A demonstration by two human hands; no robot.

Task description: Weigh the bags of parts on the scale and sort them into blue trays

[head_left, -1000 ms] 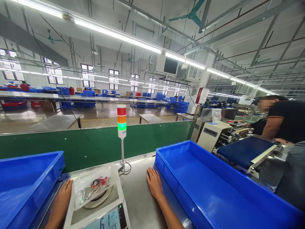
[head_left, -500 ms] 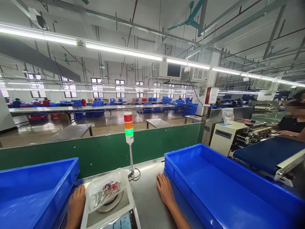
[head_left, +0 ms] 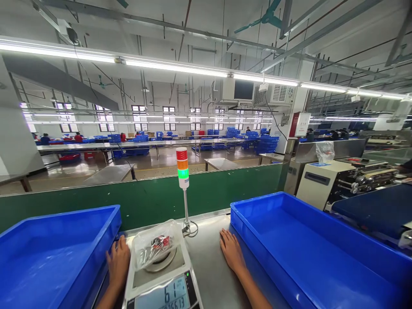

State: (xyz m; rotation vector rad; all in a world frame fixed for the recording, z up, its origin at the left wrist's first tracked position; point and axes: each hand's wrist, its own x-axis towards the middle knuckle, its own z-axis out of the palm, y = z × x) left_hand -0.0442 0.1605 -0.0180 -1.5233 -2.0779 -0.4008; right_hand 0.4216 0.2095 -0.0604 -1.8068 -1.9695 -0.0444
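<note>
As bins [head_left: 309, 249] flank the scale [head_left: 175, 294], signal tower [head_left: 183, 167] behind, green partition [head_left: 151, 195]

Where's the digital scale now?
The digital scale sits low in the head view, left of centre, right of the left hand, with the signal light beyond its far right corner.

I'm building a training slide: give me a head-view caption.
Bare left hand and right hand flank a white digital scale bearing a clear plastic bag.

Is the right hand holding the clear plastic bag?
No, the clear plastic bag lies on the white digital scale; the right hand rests on the silver tabletop.
</note>
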